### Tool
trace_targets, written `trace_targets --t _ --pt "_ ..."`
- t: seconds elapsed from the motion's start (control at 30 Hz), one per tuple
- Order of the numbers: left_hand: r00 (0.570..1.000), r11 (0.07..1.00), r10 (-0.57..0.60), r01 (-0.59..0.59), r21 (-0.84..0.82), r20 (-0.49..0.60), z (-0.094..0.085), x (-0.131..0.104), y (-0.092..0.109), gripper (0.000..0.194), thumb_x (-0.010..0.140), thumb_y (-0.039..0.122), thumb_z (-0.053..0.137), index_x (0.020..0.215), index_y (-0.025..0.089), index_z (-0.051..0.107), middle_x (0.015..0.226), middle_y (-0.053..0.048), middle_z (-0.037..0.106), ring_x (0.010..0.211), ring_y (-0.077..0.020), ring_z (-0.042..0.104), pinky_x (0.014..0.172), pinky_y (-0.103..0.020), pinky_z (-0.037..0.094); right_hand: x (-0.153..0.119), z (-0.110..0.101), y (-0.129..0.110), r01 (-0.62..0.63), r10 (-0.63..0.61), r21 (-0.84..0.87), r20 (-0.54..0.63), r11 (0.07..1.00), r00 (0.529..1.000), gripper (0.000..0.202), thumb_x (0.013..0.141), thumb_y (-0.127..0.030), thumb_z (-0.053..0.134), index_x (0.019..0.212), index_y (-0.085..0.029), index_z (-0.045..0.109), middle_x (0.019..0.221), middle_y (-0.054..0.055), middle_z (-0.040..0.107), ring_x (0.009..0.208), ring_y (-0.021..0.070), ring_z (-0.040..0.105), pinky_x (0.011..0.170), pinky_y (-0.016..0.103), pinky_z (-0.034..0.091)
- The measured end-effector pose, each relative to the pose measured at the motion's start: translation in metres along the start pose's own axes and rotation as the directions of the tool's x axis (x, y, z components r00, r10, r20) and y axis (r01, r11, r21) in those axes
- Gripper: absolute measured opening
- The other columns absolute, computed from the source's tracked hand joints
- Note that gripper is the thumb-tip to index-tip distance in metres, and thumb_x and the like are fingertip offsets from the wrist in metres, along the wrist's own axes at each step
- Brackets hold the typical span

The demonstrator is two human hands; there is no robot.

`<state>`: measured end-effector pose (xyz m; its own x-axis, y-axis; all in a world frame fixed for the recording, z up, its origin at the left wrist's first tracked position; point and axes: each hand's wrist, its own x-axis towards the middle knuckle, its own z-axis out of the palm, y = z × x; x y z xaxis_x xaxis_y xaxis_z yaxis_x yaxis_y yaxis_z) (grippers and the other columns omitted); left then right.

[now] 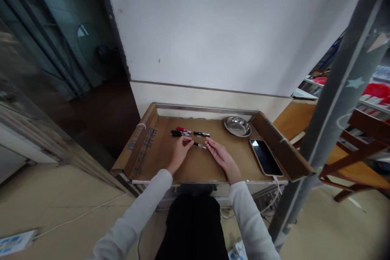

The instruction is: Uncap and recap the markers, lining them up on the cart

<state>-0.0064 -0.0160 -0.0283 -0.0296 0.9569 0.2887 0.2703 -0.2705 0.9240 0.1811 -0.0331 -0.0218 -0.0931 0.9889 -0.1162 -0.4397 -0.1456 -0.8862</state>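
Over the cardboard-lined tray (164, 162), my left hand (181, 149) pinches a slim black pen (199, 145) by its left end. The pen points right, with a pale tip section. Just beyond that tip is my right hand (219, 153), its fingertips closed together; whether they grip the pen's end or a small part is too small to tell. A red marker (183, 129) and black markers (179, 133) lie beyond my left hand. Another black marker (201, 134) rests above the held pen.
A round steel bowl (237, 126) stands at the tray's back right. Nearer me on the right lies a phone (266, 157) with a white cable (278, 185). Raised cardboard sides flank the tray. A grey metal post (332, 85) and a wooden chair (356, 150) are to the right.
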Motion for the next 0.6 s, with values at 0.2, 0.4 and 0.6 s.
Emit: trace_targets --t 0.2,0.4,0.6 --pt "0.939 0.818 0.266 -0.34 0.464 0.22 0.015 0.009 0.009 0.003 0.08 0.018 0.055 0.083 0.018 0.057 0.088 -0.004 0.06 0.09 -0.0195 0.053 0.083 -0.036 0.041 0.008 0.003 0.003 0.333 -0.375 -0.468 0.004 0.819 0.927 0.02 0.07 -0.031 0.066 0.086 -0.02 0.066 0.087 0.002 0.068 0.08 0.0138 0.06 0.077 0.028 0.048" --pt "0.911 0.656 0.319 -0.412 0.632 0.263 0.021 0.014 0.011 0.015 0.083 0.013 0.046 0.095 0.017 0.053 0.099 -0.008 0.054 0.099 -0.0221 0.048 0.088 -0.038 0.038 0.019 0.012 0.007 0.473 -0.385 -0.75 0.311 0.462 0.869 0.019 0.08 -0.024 0.05 0.093 -0.022 0.063 0.097 0.002 0.065 0.09 0.0153 0.059 0.085 0.031 0.044" --pt "0.866 0.654 0.366 -0.5 0.568 0.341 0.02 0.003 0.014 0.025 0.082 0.014 0.044 0.106 0.018 0.052 0.105 -0.009 0.052 0.102 -0.0224 0.047 0.091 -0.039 0.037 0.009 0.005 0.011 0.448 -0.481 -0.88 0.327 0.157 0.813 0.021 0.081 -0.027 0.052 0.1 -0.02 0.06 0.101 0.007 0.06 0.096 0.0199 0.052 0.088 0.036 0.04"
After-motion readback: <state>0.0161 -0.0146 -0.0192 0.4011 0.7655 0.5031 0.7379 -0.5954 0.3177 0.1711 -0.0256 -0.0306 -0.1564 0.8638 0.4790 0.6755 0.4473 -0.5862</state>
